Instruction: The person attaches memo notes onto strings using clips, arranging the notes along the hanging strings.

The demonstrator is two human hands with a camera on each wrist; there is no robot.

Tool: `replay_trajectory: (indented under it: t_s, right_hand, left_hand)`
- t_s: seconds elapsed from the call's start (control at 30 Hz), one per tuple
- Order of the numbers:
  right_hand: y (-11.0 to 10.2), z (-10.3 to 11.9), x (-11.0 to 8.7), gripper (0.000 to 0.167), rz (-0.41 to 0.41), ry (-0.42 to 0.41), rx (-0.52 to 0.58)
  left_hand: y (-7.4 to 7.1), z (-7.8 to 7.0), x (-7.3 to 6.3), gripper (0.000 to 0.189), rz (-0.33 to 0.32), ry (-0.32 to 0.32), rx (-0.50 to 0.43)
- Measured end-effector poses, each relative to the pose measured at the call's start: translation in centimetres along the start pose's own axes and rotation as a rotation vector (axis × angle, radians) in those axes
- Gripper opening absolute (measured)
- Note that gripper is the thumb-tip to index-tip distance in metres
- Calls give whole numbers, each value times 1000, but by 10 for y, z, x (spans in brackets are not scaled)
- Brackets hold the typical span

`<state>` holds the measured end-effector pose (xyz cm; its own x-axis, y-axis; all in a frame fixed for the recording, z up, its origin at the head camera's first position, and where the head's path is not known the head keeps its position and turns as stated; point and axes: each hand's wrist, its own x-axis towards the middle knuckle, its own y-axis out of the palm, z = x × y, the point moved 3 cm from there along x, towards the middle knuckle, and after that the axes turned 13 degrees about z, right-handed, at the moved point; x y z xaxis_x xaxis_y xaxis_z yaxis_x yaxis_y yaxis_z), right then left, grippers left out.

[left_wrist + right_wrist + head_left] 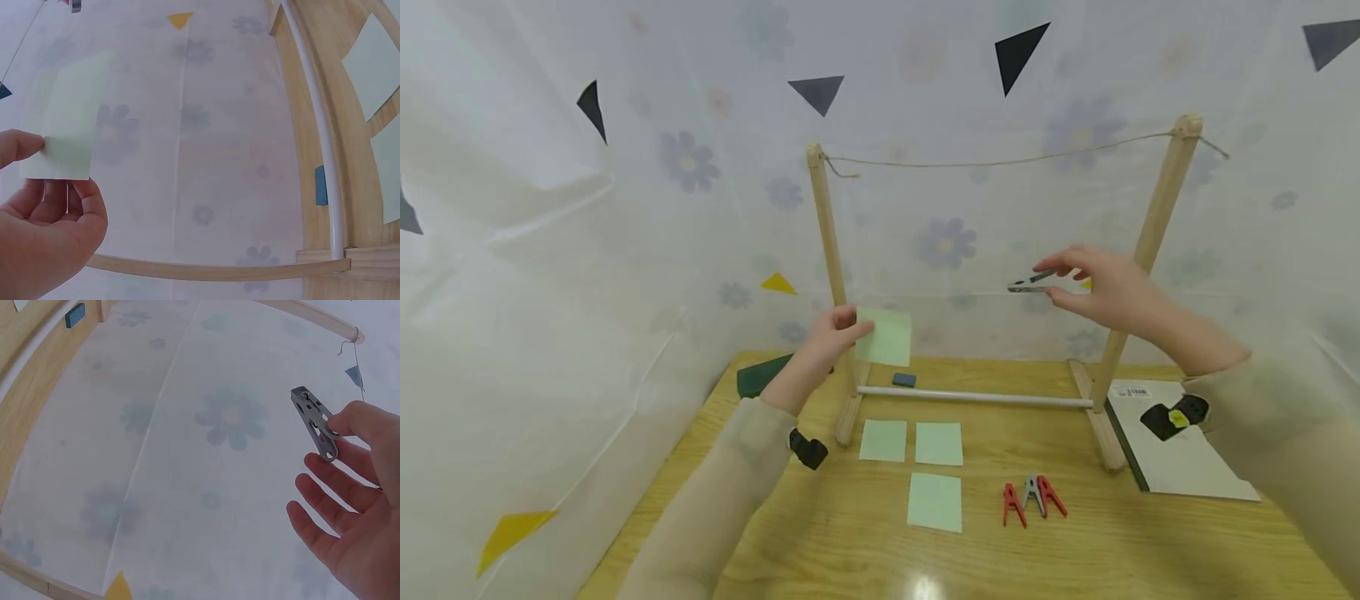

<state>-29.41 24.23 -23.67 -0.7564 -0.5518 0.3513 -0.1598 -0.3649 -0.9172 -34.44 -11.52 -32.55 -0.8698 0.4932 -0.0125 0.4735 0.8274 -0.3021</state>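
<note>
My left hand [833, 337] pinches a pale green paper square [887, 337] by its edge, thumb on one face and fingers behind, beside the left post of a wooden frame [829, 229]. In the left wrist view the paper [69, 119] stands up from the fingertips. My right hand [1108, 287] holds a grey clothespin [1030, 282] between thumb and index finger, left of the right post. The right wrist view shows the clothespin [315, 422] with the other fingers spread loosely below it. A thin string [1000, 162] runs between the post tops, above both hands.
Three green paper squares [935, 502] lie on the wooden table [820, 533]. Nearby are two red clothespins and a grey one [1032, 492]. A white bar [970, 397] joins the frame's feet. A small blue block [904, 380], a green object [760, 375] and a white pad [1187, 450] also lie there.
</note>
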Motion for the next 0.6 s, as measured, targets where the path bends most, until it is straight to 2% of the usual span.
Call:
replay_trajectory:
  t_s: [0.17,0.3,0.4,0.6]
  right_hand:
    - [-12,-1,11,33,7,22,38]
    - [-22,2,18,34,-3,19,42]
    - [-29,7,24,35,-7,19,45]
    - [-42,12,36,35,-31,34,91]
  left_hand:
    - [-4,-20,8,43,-23,28,-40]
    - [-7,-34,16,40,-67,69,-55]
    - [-8,-43,17,35,-84,96,-64]
    - [-11,-57,16,34,-91,98,-66]
